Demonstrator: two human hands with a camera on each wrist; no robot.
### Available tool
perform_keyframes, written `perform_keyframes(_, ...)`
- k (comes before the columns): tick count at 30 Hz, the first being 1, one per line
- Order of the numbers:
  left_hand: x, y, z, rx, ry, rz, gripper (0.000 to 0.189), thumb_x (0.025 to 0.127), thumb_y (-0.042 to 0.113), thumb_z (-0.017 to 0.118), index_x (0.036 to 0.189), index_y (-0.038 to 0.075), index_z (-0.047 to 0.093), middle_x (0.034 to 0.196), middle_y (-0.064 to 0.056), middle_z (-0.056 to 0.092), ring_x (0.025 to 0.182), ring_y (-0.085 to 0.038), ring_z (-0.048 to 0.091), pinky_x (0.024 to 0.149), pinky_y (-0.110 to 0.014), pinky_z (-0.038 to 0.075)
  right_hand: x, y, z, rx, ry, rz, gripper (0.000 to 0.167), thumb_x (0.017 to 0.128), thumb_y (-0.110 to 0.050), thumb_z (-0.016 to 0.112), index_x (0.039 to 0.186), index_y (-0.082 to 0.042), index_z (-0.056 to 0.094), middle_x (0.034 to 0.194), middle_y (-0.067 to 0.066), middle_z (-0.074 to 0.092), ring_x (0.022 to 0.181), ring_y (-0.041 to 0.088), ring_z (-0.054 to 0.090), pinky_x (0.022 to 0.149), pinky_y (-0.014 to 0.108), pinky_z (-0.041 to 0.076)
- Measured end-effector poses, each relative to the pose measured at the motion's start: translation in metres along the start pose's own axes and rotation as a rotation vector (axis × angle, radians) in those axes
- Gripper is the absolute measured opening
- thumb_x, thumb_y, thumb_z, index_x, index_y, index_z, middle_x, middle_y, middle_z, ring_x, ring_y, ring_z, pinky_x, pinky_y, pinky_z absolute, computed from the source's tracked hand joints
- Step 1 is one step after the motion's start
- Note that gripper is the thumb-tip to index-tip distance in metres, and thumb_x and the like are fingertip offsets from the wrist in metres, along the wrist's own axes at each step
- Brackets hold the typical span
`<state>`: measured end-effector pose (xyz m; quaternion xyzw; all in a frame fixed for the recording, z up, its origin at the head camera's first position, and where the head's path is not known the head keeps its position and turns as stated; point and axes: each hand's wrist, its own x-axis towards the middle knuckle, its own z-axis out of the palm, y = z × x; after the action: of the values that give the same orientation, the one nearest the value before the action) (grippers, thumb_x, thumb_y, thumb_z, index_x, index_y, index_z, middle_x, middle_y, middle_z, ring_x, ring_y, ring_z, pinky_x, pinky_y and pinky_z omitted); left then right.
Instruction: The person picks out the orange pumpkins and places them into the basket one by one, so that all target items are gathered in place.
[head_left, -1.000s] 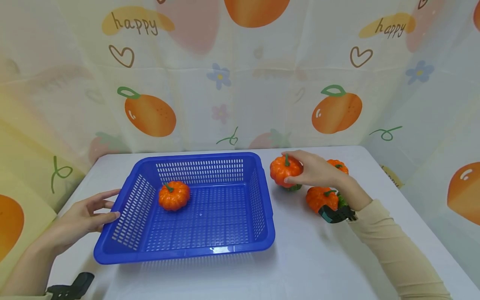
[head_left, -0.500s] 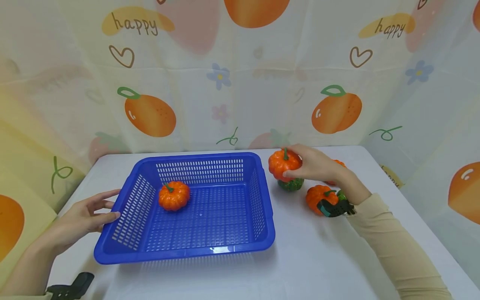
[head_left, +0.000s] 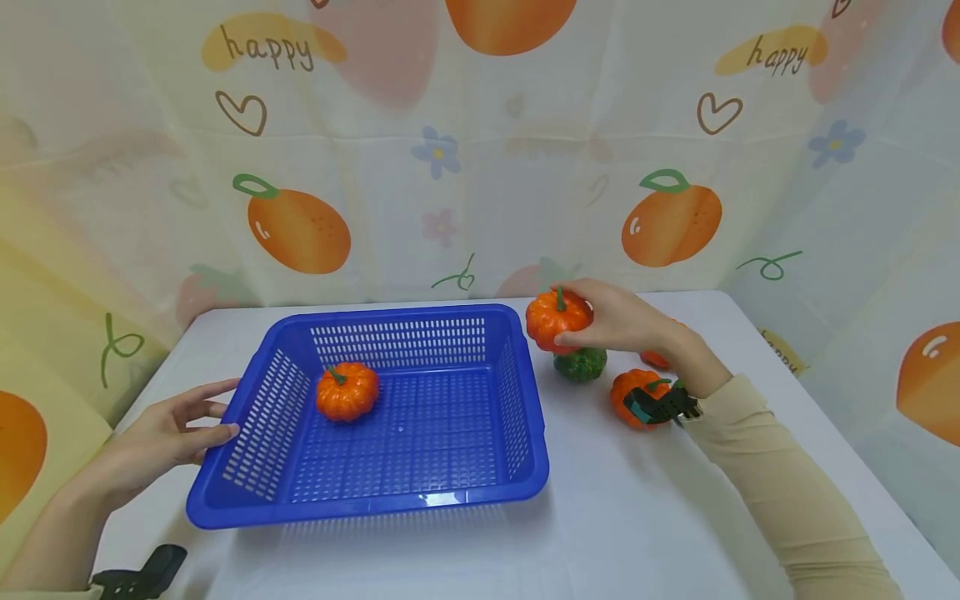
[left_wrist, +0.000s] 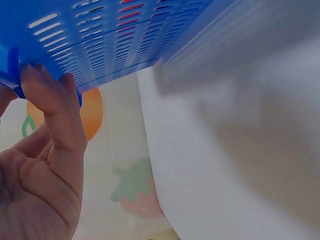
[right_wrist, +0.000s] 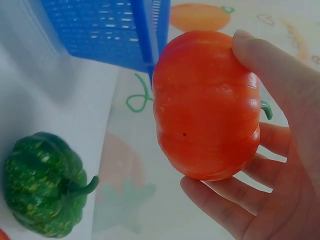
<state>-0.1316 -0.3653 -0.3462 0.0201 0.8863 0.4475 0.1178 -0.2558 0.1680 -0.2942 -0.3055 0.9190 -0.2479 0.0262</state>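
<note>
My right hand (head_left: 617, 317) grips a small orange pumpkin (head_left: 551, 321) between thumb and fingers, raised beside the basket's far right corner. In the right wrist view, the pumpkin's smooth side (right_wrist: 205, 110) faces the camera, its stem toward the palm. Below it on the table lies a green speckled pumpkin (head_left: 580, 365), seen whole in the right wrist view. A blue plastic basket (head_left: 367, 506) with slotted walls holds one orange pumpkin (head_left: 348, 392) left of its middle. At the basket's left rim, my left hand (head_left: 168, 429) pinches the edge, fingertips (left_wrist: 32, 75) hooked on it.
Partly behind the right wrist strap sits another orange pumpkin (head_left: 628, 393). One more orange pumpkin (head_left: 660, 357) shows behind the right forearm, largely hidden. The white table (head_left: 600, 533) ends at a fruit-printed curtain (head_left: 465, 167) at the back and sides.
My right hand has lifted the orange pumpkin and moved it slightly left toward the basket, uncovering the green pumpkin below. The left hand and basket stay in place.
</note>
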Motion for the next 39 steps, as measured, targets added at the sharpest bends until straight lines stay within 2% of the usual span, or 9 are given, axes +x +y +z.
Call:
perform_keyframes(8,0.000,0.000,0.000,0.001,-0.002,-0.005,0.071,0.090,0.023,0.060,0.145,0.002,0.021,0.106,-0.014,0.055,0.080,-0.018,0.064,0.069,-0.031,0.055,0.011,-0.010,-0.002,-0.022,0.010,-0.037,0.073,0.077,-0.041,0.071,0.134,-0.005,0.044,0.120,0.007,0.056,0.103,0.020,0.054,0.091,0.038,0.047)
perform_keyframes(15,0.000,0.001,0.000,-0.003,-0.003,-0.005,0.071,0.090,0.023,0.060,0.145,0.002,0.021,0.105,-0.013,0.055,0.080,-0.019,0.064,0.069,-0.032,0.055,0.020,-0.018,0.001,-0.004,0.001,-0.074,0.068,0.078,-0.039,0.071,0.132,-0.006,0.045,0.110,0.004,0.059,0.094,0.016,0.055,0.084,0.033,0.049)
perform_keyframes(22,-0.001,0.002,0.000,0.003,-0.001,-0.003,0.071,0.090,0.023,0.060,0.145,0.001,0.021,0.105,-0.015,0.055,0.080,-0.019,0.065,0.069,-0.031,0.055,0.032,-0.022,0.006,0.062,-0.018,-0.125,0.056,0.080,-0.036,0.069,0.130,-0.021,0.048,0.115,-0.001,0.057,0.098,0.016,0.055,0.084,0.033,0.050)
perform_keyframes(29,-0.001,0.003,0.000,0.003,-0.003,-0.002,0.070,0.090,0.023,0.060,0.145,0.003,0.021,0.106,-0.016,0.055,0.081,-0.018,0.064,0.069,-0.031,0.055,0.041,-0.029,0.009,0.025,-0.017,-0.085,0.066,0.079,-0.037,0.070,0.134,-0.010,0.044,0.120,0.006,0.056,0.101,0.019,0.056,0.086,0.034,0.050)
perform_keyframes(39,-0.001,0.004,0.000,0.006,-0.001,-0.015,0.072,0.089,0.024,0.060,0.145,0.002,0.020,0.107,-0.018,0.055,0.080,-0.019,0.065,0.069,-0.031,0.055,0.051,-0.036,0.018,0.052,-0.031,-0.105,0.066,0.078,-0.037,0.070,0.132,-0.008,0.045,0.121,0.006,0.053,0.104,0.019,0.053,0.086,0.032,0.050)
